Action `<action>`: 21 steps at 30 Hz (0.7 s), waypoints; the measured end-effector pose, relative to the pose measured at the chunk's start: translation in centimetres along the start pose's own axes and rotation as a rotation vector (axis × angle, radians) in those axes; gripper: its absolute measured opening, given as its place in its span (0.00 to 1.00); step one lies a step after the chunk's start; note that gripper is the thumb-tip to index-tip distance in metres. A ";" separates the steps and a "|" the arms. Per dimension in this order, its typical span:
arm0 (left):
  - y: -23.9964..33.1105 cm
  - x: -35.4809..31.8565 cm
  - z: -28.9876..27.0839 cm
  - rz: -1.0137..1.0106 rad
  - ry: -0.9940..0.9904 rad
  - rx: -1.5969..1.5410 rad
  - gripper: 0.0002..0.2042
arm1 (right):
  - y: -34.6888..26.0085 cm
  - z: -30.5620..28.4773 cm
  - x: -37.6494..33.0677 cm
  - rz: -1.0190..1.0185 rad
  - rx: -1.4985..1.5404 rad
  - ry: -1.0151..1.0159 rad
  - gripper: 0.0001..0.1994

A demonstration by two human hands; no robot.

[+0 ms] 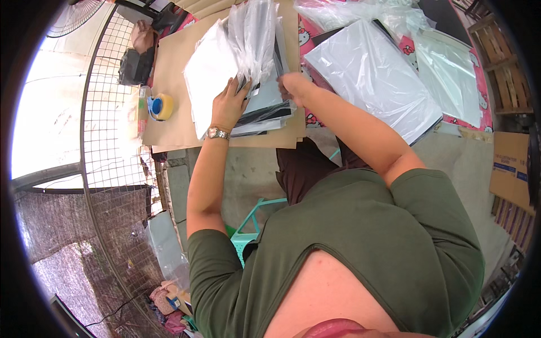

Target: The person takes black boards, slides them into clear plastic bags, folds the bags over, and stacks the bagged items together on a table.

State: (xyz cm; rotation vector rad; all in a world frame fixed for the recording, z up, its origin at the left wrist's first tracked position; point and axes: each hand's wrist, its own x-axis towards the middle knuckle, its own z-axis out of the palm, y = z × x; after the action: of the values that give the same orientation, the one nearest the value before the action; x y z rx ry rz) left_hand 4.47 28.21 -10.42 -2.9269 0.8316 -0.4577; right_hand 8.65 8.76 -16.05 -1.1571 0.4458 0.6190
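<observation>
Stack of clear plastic sleeves (256, 39): stood on edge at the middle of the cardboard-covered tabletop (169, 67), so single sheets can be leafed; steadied by the left hand (230, 104), fingers spread flat against a white sheet (208, 73); right hand (293, 85) curled at the stack's far edge, grip hidden, cannot be told; tape dispenser (160, 106) kept beside, within reach.

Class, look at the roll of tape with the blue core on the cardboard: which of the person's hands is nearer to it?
Left. The left hand rests on the stack of plastic bags, just right of the tape roll. The right hand lies farther right, beyond the stack.
</observation>
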 end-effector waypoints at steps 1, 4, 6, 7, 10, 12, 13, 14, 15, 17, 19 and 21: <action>-0.1 -0.2 0.0 0.000 0.001 -0.003 0.27 | 0.5 0.2 -0.2 0.005 -0.041 0.001 0.07; -0.6 -0.6 0.1 0.037 0.059 0.038 0.24 | 1.9 0.6 -0.4 0.015 -0.107 -0.021 0.05; -0.5 -0.4 0.1 0.044 0.047 0.028 0.24 | 0.9 0.8 0.6 0.111 -0.136 -0.075 0.07; -0.4 -0.2 0.0 0.049 0.042 0.024 0.24 | 0.5 1.0 1.0 0.157 -0.147 -0.103 0.08; -0.1 -0.3 0.1 0.069 0.017 0.044 0.24 | -0.5 3.0 1.1 0.062 -0.131 -0.047 0.06; -0.3 -0.3 0.2 0.066 0.077 0.040 0.25 | -1.4 3.8 0.7 0.051 0.068 -0.152 0.07; -0.3 -0.6 0.2 0.060 0.104 0.037 0.25 | -1.9 4.2 0.1 0.051 0.166 -0.206 0.07; -0.4 -1.0 0.1 0.050 0.093 0.030 0.26 | -2.1 4.3 -0.7 0.019 0.113 -0.203 0.08; -0.1 -0.7 -0.3 0.050 0.087 0.020 0.26 | -2.2 3.9 -0.7 -0.010 0.119 -0.207 0.08; 0.4 -0.3 -0.2 0.039 0.072 0.014 0.26 | -2.5 3.2 -0.8 -0.067 0.130 -0.215 0.09; 0.3 -0.7 0.3 0.000 0.052 0.030 0.26 | -2.3 2.5 -1.4 -0.046 0.215 -0.325 0.09; -0.1 -0.9 0.4 0.014 0.009 0.056 0.25 | -1.6 1.3 -2.1 -0.084 0.121 -0.303 0.09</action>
State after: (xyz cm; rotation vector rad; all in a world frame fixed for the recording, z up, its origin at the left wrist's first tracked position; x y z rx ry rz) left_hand 3.90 28.75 -11.04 -2.8682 0.8251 -0.4848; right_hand 8.12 9.05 -13.14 -0.9430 0.1720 0.6722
